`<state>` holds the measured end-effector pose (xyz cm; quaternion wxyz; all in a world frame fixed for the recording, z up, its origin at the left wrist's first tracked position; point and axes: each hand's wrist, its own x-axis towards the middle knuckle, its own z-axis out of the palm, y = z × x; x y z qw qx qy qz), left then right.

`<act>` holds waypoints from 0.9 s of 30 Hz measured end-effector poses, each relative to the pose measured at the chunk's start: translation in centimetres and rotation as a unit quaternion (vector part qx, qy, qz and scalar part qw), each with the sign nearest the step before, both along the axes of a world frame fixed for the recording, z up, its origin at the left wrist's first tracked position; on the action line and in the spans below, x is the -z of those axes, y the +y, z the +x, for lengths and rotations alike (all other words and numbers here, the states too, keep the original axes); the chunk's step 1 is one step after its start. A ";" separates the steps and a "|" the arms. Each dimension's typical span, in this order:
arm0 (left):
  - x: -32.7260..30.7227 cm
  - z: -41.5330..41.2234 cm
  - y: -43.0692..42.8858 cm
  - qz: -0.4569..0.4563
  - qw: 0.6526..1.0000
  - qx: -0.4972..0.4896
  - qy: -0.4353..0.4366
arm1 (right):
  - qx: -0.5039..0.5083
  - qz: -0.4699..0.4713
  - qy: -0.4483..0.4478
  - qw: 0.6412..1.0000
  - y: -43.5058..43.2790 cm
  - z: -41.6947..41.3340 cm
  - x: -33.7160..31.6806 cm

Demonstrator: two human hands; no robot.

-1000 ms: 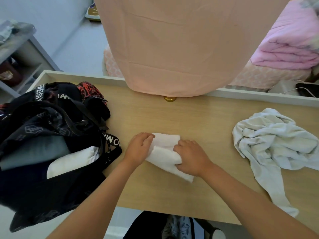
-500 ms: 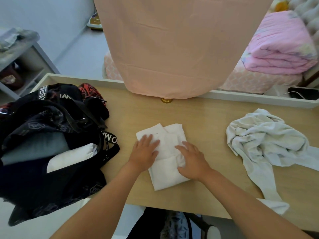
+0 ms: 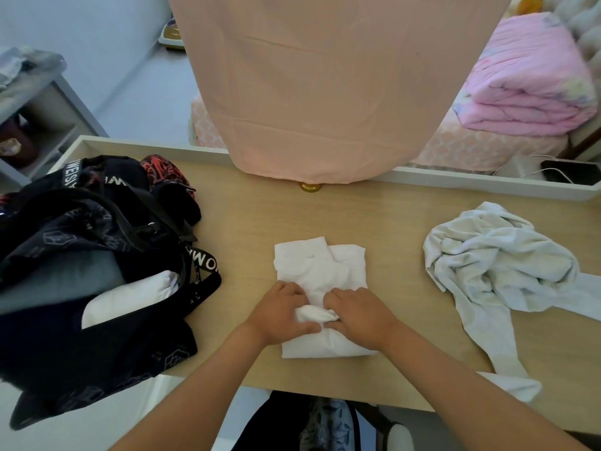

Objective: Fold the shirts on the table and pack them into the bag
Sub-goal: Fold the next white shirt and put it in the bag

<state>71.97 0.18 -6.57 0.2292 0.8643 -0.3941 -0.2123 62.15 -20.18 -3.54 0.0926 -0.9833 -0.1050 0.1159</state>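
Wood-grain tabletop (image 3: 260, 209) runs from its near edge, just in front of the person, to a raised white rim (image 3: 471, 181) along the far side. A peach cloth (image 3: 325, 92) hangs down over the middle of that rim, with a small gold knob (image 3: 310, 187) showing just below its hem.

The black bag (image 3: 97, 222) fills the left end of the tabletop and spills over the left and near edges. Its mouth gapes open, and a grey garment (image 3: 58, 281) and a folded white bundle (image 3: 130, 297) lie inside. A crumpled shirt (image 3: 497, 255), pale and unfolded, lies at the right end, one part trailing over the near edge. Bare wood lies open between the bag and the crumpled shirt, and from the middle back to the rim.

The white shirt (image 3: 320, 265) lies flat in that middle strip, folded to a narrow rectangle, well apart from the bag and from the crumpled shirt, its near end close to the table edge.

Both hands sit on its near half, close together. The left hand (image 3: 279, 312) and the right hand (image 3: 357, 312) have their fingers curled in, and each grips one end of a small bunched roll of the white shirt's fabric raised between them.

Beyond the rim, a pink quilt (image 3: 527, 89) lies folded on a bed.
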 end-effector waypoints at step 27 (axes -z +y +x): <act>1.3 -2.0 -0.5 0.088 0.985 0.090 -0.116 | 0.058 0.021 0.048 0.997 -1.1 -2.9 2.7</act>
